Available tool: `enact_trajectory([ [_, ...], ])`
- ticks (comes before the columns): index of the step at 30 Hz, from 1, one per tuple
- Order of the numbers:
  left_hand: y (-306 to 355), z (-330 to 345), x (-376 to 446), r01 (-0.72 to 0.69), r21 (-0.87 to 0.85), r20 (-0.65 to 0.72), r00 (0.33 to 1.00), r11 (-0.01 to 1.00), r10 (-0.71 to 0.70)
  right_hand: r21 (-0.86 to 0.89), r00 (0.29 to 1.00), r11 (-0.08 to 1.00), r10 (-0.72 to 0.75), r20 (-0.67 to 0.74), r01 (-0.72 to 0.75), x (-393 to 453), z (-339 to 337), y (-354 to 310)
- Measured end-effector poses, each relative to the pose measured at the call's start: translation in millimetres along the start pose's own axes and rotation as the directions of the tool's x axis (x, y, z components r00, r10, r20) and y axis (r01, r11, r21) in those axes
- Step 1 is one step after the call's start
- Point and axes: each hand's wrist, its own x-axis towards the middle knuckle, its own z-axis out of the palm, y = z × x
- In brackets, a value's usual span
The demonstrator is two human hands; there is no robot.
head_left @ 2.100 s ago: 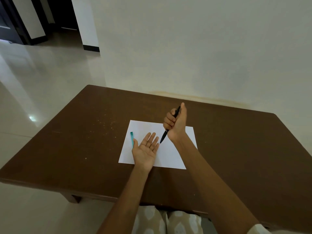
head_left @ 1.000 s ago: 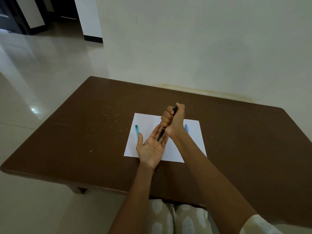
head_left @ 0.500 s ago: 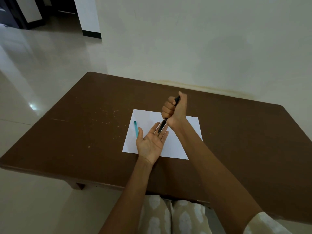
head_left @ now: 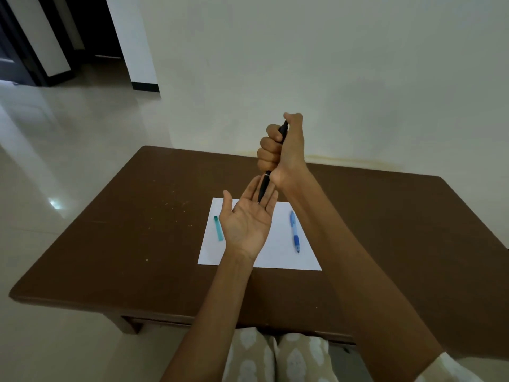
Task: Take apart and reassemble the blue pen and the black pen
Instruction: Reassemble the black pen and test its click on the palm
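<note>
Black pen [head_left: 265, 186]: held upright, tip down, in the right hand [head_left: 283, 154], raised above the table. All four fingers are curled round the barrel and the thumb sits over the top end, as if on a clicker. The pen looks whole from here; no gap or loose section is visible on the exposed lower part. Its tip points into the left hand [head_left: 248, 220] and appears to touch the base of the fingers, though contact cannot be confirmed.

Left hand: palm up, fingers straight and loosely spread, holding nothing. It sits directly beneath the pen tip, above the paper.

Blue pen [head_left: 294, 231]: lies on the right part of the white paper sheet [head_left: 275, 257], tip toward the person, apparently assembled, untouched by either hand.

A small teal piece [head_left: 219, 228] lies at the left edge of the sheet, partly on it. Flat, strip-like. Whether it belongs to either pen cannot be told.

Sheet rests near the middle of the brown table [head_left: 137, 244]; pale specks are scattered on the wood to the left of it.

Judgement on progress: both pens appear in one piece. Posture suggests a function check of the black pen against the palm, so its reassembly is probably done. The blue pen's status is ambiguous: it could be finished or not yet started. The teal piece remains unaccounted for.
</note>
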Motion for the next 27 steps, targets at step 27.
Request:
enact_trajectory([
  [27,8.5,14.1,-6.3,-0.035,-0.001,-0.02,0.999,0.999,0.035,-0.078,0.994,0.994,-0.074,0.074,0.08,-15.1,13.1,-1.8],
])
